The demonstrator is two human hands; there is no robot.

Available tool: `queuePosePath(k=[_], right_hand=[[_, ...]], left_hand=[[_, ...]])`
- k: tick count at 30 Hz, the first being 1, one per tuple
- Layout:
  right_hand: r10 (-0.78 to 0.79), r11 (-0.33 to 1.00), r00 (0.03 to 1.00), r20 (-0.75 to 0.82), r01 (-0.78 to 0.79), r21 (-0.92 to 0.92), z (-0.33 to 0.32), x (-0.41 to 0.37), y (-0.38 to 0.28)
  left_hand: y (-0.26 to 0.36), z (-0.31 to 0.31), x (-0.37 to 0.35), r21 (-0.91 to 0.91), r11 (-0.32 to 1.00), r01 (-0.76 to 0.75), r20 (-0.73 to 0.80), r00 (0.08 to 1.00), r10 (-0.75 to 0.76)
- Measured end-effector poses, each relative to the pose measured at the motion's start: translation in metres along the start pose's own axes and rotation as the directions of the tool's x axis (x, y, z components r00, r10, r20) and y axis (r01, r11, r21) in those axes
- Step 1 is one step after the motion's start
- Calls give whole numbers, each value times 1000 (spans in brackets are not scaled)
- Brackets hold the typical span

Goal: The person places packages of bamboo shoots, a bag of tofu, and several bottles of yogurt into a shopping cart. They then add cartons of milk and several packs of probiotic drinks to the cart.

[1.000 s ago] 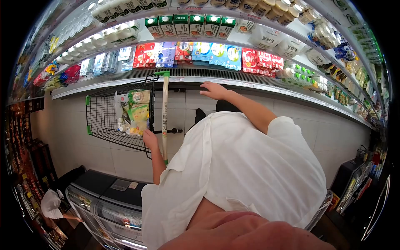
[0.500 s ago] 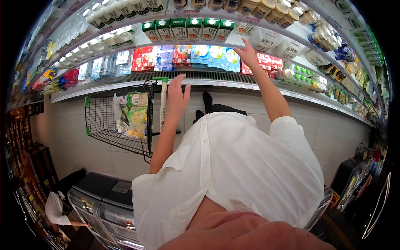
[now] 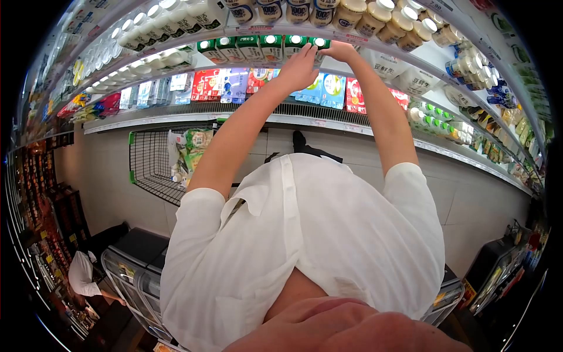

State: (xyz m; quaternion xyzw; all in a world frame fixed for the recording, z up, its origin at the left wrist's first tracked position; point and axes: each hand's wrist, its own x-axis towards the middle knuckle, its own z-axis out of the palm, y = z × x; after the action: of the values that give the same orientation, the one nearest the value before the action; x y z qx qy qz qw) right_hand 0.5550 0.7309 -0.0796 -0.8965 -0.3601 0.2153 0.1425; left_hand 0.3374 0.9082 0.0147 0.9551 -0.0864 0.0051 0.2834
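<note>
A row of white cartons with green tops (image 3: 271, 47) stands on the lit fridge shelf. At its right end is one more green-topped carton (image 3: 319, 43), between my two hands. My left hand (image 3: 299, 69) reaches up with stretched fingers, their tips at the front left of this end carton. My right hand (image 3: 339, 51) is at its right side with bent fingers against it; the fingertips are partly hidden. Below the hands, blue multipacks (image 3: 321, 89) and red multipacks (image 3: 355, 97) sit on the lowest shelf.
Jars with white lids (image 3: 375, 17) stand on the shelf above; white packs (image 3: 419, 79) lie at right. A shopping cart (image 3: 155, 164) with bagged goods is at left. Behind me are a glass-sided case (image 3: 132, 276) and another person (image 3: 85, 276).
Both hands have moved up to the end carton. My left hand came up and right from near the cart handle, my right hand slightly up and left. My body has moved closer to the shelves.
</note>
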Motion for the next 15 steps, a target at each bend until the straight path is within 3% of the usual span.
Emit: queuePosePath(k=[5, 6, 11, 13, 14, 15], right_hand=[[79, 996, 997, -12, -80, -44, -6, -20, -19], [70, 997, 995, -75, -71, -19, 0, -21, -17], [36, 972, 982, -185, 8, 234, 8, -35, -23], [-11, 931, 927, -374, 145, 334, 22, -42, -23], [76, 909, 918, -388, 97, 406, 28, -48, -29], [19, 906, 872, -489, 192, 377, 35, -56, -35]], left_hand=[[-3, 16, 40, 51, 991, 127, 99, 986, -132], [-3, 20, 40, 51, 989, 139, 100, 985, -143], [-7, 40, 22, 10, 1000, 14, -67, 998, -13], [-1, 40, 14, 13, 999, 34, -110, 993, -32], [-4, 43, 9, -13, 1000, 1, -114, 993, -3], [-9, 44, 2, -37, 999, -34, -126, 992, 29]])
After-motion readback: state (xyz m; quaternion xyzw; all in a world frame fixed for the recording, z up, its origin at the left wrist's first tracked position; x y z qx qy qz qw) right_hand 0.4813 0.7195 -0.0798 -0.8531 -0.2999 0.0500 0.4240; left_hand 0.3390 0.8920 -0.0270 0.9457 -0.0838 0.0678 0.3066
